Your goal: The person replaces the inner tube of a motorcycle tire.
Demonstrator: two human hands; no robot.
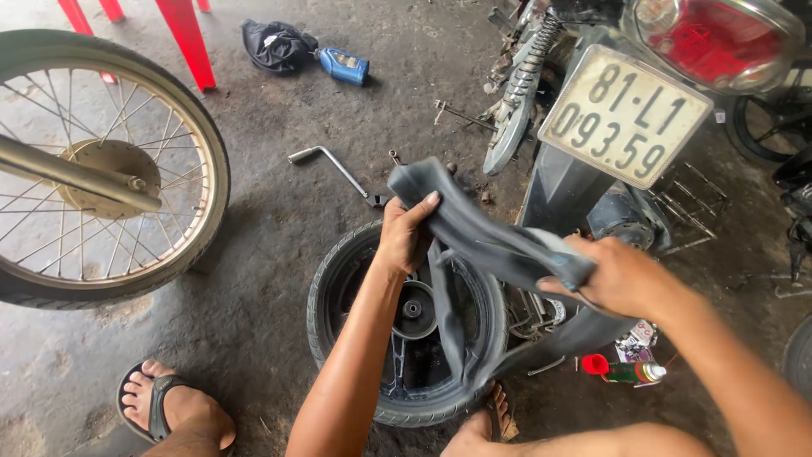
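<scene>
My left hand point(406, 233) and my right hand point(617, 275) both grip a limp black inner tube point(486, 237), stretched between them above a small black wheel with its tyre point(338, 279) lying flat on the concrete floor. The tube's lower loop hangs down into the wheel. My right foot point(478, 432) rests at the tyre's near edge, and my left foot point(169, 406) in a sandal is at the lower left.
A motorbike's rear with a white plate point(626, 114) and red tail light stands at the right. A spoked wheel point(101, 169) is at the left. A bent metal wrench point(330, 165), a blue bottle point(344, 65), a black bag point(275, 44), red chair legs point(190, 42) and a red-capped tube point(626, 370) lie about.
</scene>
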